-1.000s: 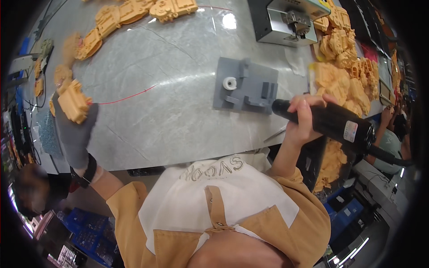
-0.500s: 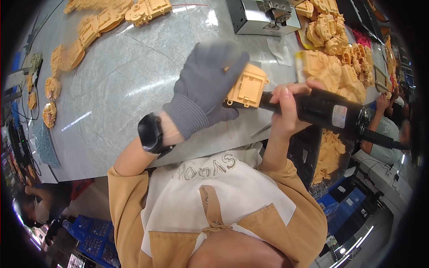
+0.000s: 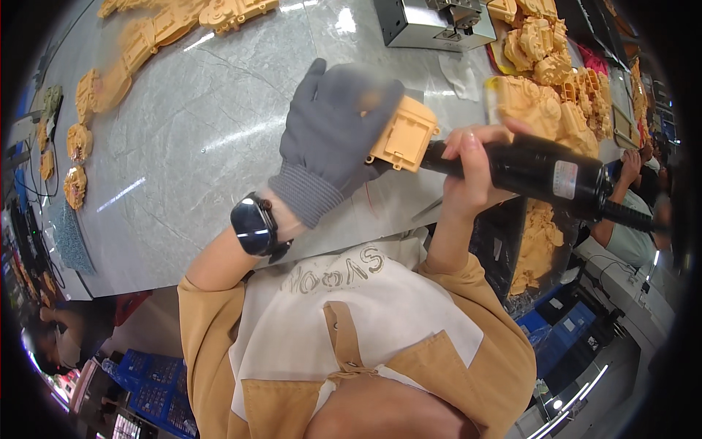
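Note:
My left hand (image 3: 333,121), in a dark grey knitted glove, grips a small boxy yellow-orange plastic housing (image 3: 407,135) by its left side. One gloved finger sticks up apart from the others. A square recessed panel on the housing faces up. My bare right hand (image 3: 472,157) is wrapped round the front of a black corded electric screwdriver (image 3: 559,179), which lies nearly level. Its narrow nose meets the housing's right side; the tip itself is hidden there. A black cable runs from its rear to the right.
Orange plastic parts (image 3: 139,51) line the grey table's (image 3: 219,124) far left. More parts (image 3: 537,102) are heaped at the right, near a metal box-shaped device (image 3: 435,25). A bin of orange pieces (image 3: 537,249) is below the screwdriver. Another person's arm (image 3: 625,183) shows far right.
My left hand has turned slightly, and one finger now stands out from the rest. The housing has tilted a little with it. The screwdriver stays against the housing's right side.

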Demonstrator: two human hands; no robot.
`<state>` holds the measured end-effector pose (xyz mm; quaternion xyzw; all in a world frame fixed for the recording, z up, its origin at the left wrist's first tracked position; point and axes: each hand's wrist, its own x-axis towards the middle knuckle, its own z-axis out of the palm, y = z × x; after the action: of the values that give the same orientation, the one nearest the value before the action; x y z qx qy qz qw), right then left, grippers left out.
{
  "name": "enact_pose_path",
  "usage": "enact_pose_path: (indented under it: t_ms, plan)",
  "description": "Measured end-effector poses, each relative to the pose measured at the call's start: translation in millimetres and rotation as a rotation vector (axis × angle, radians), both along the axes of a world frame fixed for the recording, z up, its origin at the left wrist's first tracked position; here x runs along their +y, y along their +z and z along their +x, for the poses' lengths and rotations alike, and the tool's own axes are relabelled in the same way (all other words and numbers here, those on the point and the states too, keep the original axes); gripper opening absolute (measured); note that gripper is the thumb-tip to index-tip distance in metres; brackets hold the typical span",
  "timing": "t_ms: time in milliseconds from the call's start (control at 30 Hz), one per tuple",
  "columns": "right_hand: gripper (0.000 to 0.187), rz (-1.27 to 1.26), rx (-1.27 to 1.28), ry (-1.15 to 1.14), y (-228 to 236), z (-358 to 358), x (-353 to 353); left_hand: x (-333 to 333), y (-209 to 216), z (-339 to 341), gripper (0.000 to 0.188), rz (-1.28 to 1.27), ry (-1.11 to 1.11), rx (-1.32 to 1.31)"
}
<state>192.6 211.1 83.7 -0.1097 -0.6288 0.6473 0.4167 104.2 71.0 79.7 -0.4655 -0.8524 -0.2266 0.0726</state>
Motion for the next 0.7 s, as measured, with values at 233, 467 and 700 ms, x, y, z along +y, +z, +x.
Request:
enact_pose_path:
  t_ms: [233, 467, 700]
  plan:
    - [0.045, -0.017, 0.015, 0.015, 0.4, -3.4, 1.1, 4.9, 4.3, -16.2, 0.081, 0.004, -0.209, -0.217]
    - [0.045, -0.039, 0.022, 0.016, 0.3, -5.5, 2.1, 0.8, 2.5, -18.8, 0.075, -0.055, -0.18, -0.152]
    - [0.045, -0.011, -0.019, -0.041, 2.8, -6.1, 5.4, -2.2, 42.5, -24.8, 0.081, 0.129, -0.277, -0.043]
